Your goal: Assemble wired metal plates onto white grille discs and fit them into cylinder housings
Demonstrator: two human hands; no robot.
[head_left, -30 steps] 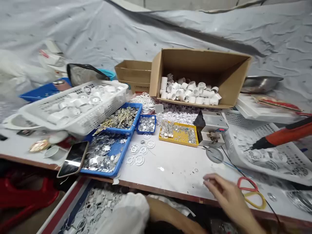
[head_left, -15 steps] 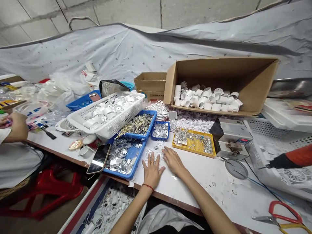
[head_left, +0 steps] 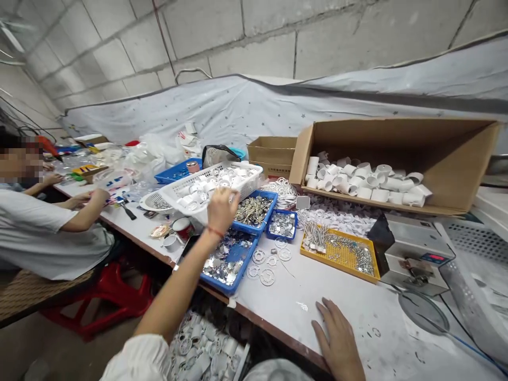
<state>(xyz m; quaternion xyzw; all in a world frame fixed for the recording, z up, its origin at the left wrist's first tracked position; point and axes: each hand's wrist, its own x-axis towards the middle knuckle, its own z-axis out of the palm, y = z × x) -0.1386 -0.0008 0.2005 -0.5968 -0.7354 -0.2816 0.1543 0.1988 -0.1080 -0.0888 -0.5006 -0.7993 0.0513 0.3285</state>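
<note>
My left hand (head_left: 222, 212) is raised at the near right part of a white perforated basket (head_left: 178, 186) filled with short white tubes and caps. Its fingers are curled, and whatever they hold, if anything, is hidden. Below that arm lies a blue tray (head_left: 234, 284) of shiny metal pieces, and behind it is another blue tray (head_left: 272, 203) of wired parts. My right hand (head_left: 337, 338) rests near the front edge of the white table with its fingers apart and nothing in them. Several thin white spoked rings (head_left: 267, 277) lie between the blue tray and my right hand.
A yellow tray (head_left: 337, 256) of small metal parts and a grey machine (head_left: 416, 254) stand to the right. Behind is a cardboard box (head_left: 448, 159) of white tubes. A co-worker (head_left: 39, 233) sits at the left. An open bin of white parts (head_left: 206, 344) is below the edge.
My left hand has left the white rings and moved up and left to the basket. The right hand has drawn back toward the table's front edge. The view has turned left.
</note>
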